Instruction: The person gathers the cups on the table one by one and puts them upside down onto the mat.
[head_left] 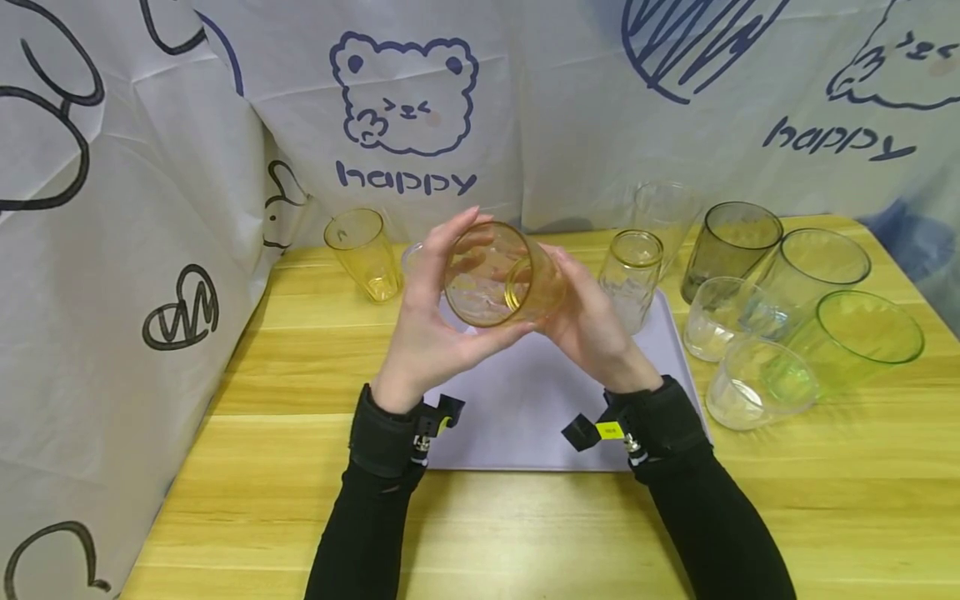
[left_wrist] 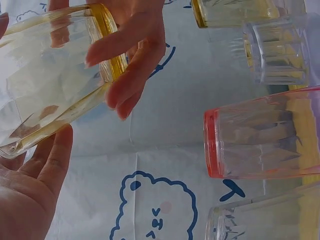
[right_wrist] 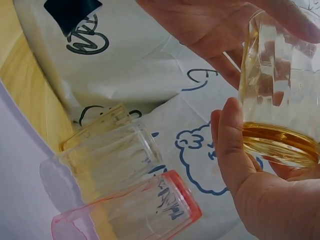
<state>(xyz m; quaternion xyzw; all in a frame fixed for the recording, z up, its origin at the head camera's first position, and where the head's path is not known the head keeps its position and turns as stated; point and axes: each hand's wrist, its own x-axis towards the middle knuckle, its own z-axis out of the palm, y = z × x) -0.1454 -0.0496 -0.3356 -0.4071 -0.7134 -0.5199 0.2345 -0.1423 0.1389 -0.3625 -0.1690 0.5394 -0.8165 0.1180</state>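
Note:
Above a pale lilac tray [head_left: 525, 425], an amber drinking glass [head_left: 480, 292] is held in the air on its side, its mouth towards the head camera. The left hand [head_left: 438, 321] grips it near the rim, fingers over the far side and thumb beneath. Around the base end curls the right hand [head_left: 588, 325]. In the left wrist view the right fingers [left_wrist: 120, 50] wrap the thick base. A red-tinted glass [left_wrist: 260, 137] stands upside down behind; the hands mostly hide that spot in the head view. Beside the right hand, a clear glass with an amber base [head_left: 633, 283] stands upside down.
A yellow glass [head_left: 363, 258] stands at the back left. Right of the tray cluster several glasses, among them a dark grey one [head_left: 727, 250], a green-rimmed one [head_left: 855, 350] and a short clear one [head_left: 757, 387]. A patterned white cloth [head_left: 525, 108] hangs behind the wooden table [head_left: 285, 467].

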